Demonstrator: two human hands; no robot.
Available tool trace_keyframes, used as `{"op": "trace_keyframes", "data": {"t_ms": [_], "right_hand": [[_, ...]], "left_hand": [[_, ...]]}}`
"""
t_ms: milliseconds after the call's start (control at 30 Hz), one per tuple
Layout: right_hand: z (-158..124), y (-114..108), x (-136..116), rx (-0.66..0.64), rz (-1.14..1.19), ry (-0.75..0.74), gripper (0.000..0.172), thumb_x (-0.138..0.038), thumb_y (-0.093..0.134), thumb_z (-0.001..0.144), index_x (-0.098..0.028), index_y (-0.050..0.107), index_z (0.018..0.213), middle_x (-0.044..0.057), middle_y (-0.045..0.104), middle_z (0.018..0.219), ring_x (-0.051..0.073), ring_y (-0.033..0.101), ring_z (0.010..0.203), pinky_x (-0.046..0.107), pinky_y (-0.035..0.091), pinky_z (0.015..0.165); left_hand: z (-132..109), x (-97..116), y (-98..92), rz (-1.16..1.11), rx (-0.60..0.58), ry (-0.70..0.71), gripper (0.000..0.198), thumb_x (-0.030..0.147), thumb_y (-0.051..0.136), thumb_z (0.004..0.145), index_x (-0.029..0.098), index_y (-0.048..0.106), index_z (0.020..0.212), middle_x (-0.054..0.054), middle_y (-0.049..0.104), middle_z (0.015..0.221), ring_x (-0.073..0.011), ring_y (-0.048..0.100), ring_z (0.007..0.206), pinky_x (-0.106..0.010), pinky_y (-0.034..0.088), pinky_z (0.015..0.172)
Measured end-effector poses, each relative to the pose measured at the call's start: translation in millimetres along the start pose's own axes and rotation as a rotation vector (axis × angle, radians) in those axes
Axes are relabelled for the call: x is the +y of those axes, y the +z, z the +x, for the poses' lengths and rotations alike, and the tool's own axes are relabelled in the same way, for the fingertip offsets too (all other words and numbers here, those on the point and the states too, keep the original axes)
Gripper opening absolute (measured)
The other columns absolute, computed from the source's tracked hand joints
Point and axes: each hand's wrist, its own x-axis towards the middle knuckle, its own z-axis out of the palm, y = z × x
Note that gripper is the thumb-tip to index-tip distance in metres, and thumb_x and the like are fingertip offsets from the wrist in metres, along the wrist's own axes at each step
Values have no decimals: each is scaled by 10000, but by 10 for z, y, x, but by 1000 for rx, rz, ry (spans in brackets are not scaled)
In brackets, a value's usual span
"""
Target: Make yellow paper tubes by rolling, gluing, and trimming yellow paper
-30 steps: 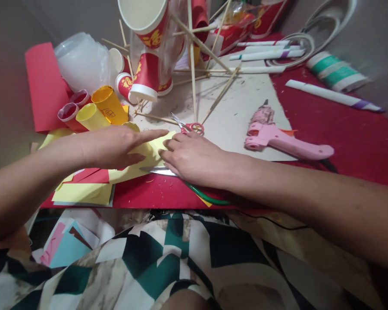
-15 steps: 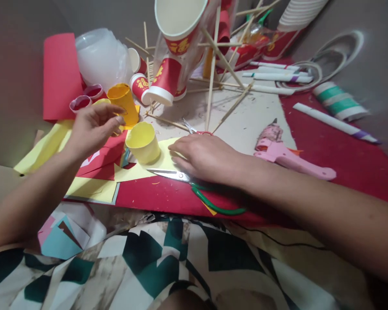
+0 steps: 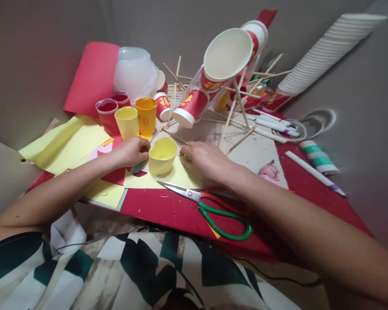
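Note:
A yellow paper cup [image 3: 162,161] stands upright on a sheet of yellow paper [image 3: 181,181], between my two hands. On its left, my left hand [image 3: 132,153] is closed, fingers curled; whatever they hold, if anything, is hidden. My right hand [image 3: 207,161] lies over the paper's right part, fingers bent loosely downward and their tips just right of the cup. Large scissors [image 3: 190,194] with green and red handles lie across the paper's front edge, blades pointing left. Another yellow cup [image 3: 126,122] stands behind my left hand, beside an orange cup [image 3: 147,116].
Two red paper cups [image 3: 107,116] and a rolled red sheet [image 3: 90,79] are at the back left. Behind my hands rises a stick frame [image 3: 237,105] bearing red printed cups [image 3: 192,105]. Markers [image 3: 315,172], a taped roll [image 3: 320,156] and a tall cup stack [image 3: 333,51] are on the right.
My left hand has come down from beside the orange cup to the left of the front yellow cup. The second yellow cup now stands uncovered. My view has shifted; my right hand stays at the paper.

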Motion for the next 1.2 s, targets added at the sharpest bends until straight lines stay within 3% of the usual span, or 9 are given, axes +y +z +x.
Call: {"op": "trace_keyframes", "data": {"t_ms": [200, 333, 633, 833, 1033, 1200], "right_hand": [[83, 1, 39, -6, 159, -26, 199, -170, 489, 873, -171, 687, 898, 78, 718, 963, 190, 624, 857, 285, 421, 726], [94, -33, 78, 105, 332, -2, 157, -216, 478, 877, -168, 627, 866, 67, 698, 853, 180, 604, 758, 288, 419, 681], [-10, -180, 126, 417, 814, 98, 117, -345, 525, 847, -229, 512, 829, -18, 533, 677, 143, 506, 618, 268, 421, 572], [-108, -136, 129, 552, 1074, 186, 208, -433, 531, 852, -257, 427, 883, -26, 504, 700, 136, 487, 553, 250, 407, 490], [-197, -129, -29, 648, 1203, 194, 271, -492, 502, 862, -273, 353, 925, 2, 533, 800, 172, 550, 664, 298, 504, 613], [-341, -144, -181, 687, 1228, 190, 296, -533, 479, 875, -282, 345, 954, 5, 510, 800, 186, 547, 677, 299, 484, 597]], "left_hand": [[-7, -93, 9, 42, -12, 104, 68, 248, 694, 705, 190, 730, 697, -25, 663, 630, -138, 533, 562, -234, 355, 508], [-27, -112, -19, -44, 25, 150, 177, 332, 651, 788, 174, 730, 801, -40, 688, 720, -146, 574, 629, -238, 430, 562], [-35, -37, -73, -479, 238, 209, 287, 413, 641, 873, 164, 678, 1009, -42, 708, 978, -137, 651, 846, -228, 511, 755], [-20, 65, -165, -789, 358, 84, 279, 388, 454, 985, 174, 625, 1036, -57, 688, 906, -130, 688, 787, -244, 552, 733], [-118, 177, -39, -909, 143, -61, 182, 237, 506, 952, 134, 626, 1042, -110, 742, 901, -170, 738, 817, -291, 585, 769], [-290, 302, 132, -908, 186, -59, 110, 214, 548, 933, 147, 635, 931, -76, 750, 841, -143, 730, 726, -226, 577, 668]]}}
